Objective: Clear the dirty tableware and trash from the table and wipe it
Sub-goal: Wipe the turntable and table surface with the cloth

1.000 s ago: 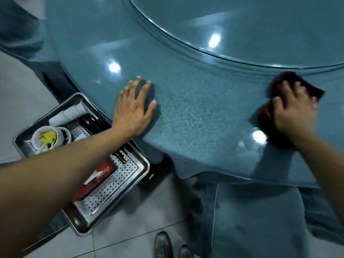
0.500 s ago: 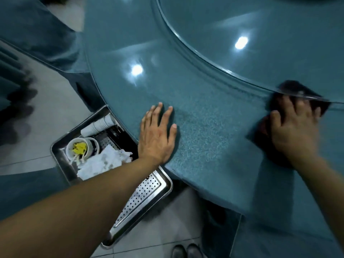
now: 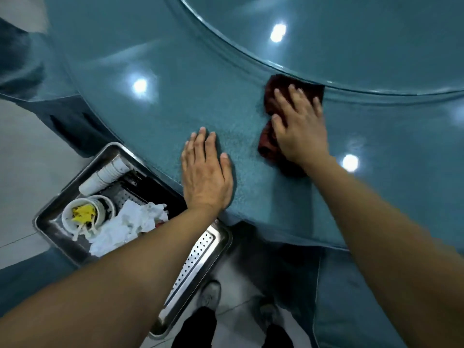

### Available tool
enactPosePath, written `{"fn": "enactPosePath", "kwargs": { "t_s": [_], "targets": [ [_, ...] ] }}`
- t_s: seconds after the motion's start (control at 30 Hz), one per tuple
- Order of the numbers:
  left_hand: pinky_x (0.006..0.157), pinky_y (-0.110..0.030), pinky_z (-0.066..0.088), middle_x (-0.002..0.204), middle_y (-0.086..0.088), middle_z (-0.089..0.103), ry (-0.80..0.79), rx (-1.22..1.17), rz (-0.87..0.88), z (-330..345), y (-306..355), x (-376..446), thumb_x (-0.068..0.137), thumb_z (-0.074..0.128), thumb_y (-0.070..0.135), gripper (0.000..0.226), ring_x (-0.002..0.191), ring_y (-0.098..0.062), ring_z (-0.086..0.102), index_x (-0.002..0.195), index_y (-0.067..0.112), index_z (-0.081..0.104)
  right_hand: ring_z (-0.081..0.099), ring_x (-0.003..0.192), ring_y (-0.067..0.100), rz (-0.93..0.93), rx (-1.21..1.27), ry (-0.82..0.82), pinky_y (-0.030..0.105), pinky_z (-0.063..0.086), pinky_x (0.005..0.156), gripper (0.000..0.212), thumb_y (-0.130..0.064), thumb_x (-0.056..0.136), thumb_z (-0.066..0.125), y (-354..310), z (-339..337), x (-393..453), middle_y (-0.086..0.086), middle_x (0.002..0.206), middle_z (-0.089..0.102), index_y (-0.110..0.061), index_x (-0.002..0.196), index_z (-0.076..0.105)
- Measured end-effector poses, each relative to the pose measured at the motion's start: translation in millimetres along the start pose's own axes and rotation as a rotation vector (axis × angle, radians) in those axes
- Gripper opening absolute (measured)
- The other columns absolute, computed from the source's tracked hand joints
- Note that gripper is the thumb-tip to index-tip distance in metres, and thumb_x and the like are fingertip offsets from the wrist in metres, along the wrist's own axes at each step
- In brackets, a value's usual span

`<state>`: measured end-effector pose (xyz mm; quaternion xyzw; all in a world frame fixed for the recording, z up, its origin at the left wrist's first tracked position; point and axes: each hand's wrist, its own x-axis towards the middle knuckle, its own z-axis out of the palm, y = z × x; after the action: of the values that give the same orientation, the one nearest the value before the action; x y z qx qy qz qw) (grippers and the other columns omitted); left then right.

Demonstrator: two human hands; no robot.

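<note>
Teal table (image 3: 155, 114): left hand (image 3: 204, 177) flat near its edge, fingers straight; right hand (image 3: 300, 129) presses cloth (image 3: 270, 144), fingers spread.

Right hand (image 3: 300, 129) and dark red cloth (image 3: 270, 144) now nearer the left hand (image 3: 204, 177) (almost alongside).

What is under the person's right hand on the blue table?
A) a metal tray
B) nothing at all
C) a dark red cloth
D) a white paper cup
C: the right hand lies flat on a dark red cloth on the table, while the cup sits in the metal tray below the table's edge.
</note>
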<state>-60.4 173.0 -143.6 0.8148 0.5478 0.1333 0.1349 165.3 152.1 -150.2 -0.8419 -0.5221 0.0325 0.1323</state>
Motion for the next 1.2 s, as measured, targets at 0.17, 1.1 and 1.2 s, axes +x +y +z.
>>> {"fn": "enactPosePath", "kwargs": {
  "t_s": [0.17,1.1,1.2],
  "targets": [
    [0.126,-0.045,0.012,0.162,-0.012,0.032,0.001,0.004,0.034,0.5,-3.5,-1.2,0.102,0.034,0.034,0.056,0.152,-0.031,0.022,0.151,0.009,0.038,0.023,0.151,0.027,0.428,-0.063,0.037,0.049,0.012,0.124,0.064,-0.050,0.096,0.030,124.9,-48.1,-97.3,0.010,0.165,0.024,-0.029,0.156,0.031],
    [0.126,-0.044,0.006,0.164,-0.014,0.026,-0.075,-0.083,0.089,-2.5,-12.4,1.6,0.104,0.034,0.039,0.057,0.153,-0.033,0.016,0.152,0.010,0.036,0.029,0.150,0.021,0.283,-0.042,0.068,0.050,0.016,0.123,0.057,-0.044,0.098,0.038,65.9,-41.7,-243.3,0.005,0.162,0.032,-0.030,0.153,0.040],
    [0.127,-0.044,0.008,0.164,-0.016,0.024,-0.091,-0.069,0.124,-5.1,-12.8,-6.9,0.102,0.041,0.029,0.057,0.153,-0.033,0.017,0.154,0.008,0.032,0.025,0.151,0.026,0.569,-0.049,0.055,0.052,0.012,0.123,0.065,-0.050,0.095,0.027,152.2,-70.0,-260.1,0.010,0.164,0.026,-0.028,0.156,0.034]
  ]
}}
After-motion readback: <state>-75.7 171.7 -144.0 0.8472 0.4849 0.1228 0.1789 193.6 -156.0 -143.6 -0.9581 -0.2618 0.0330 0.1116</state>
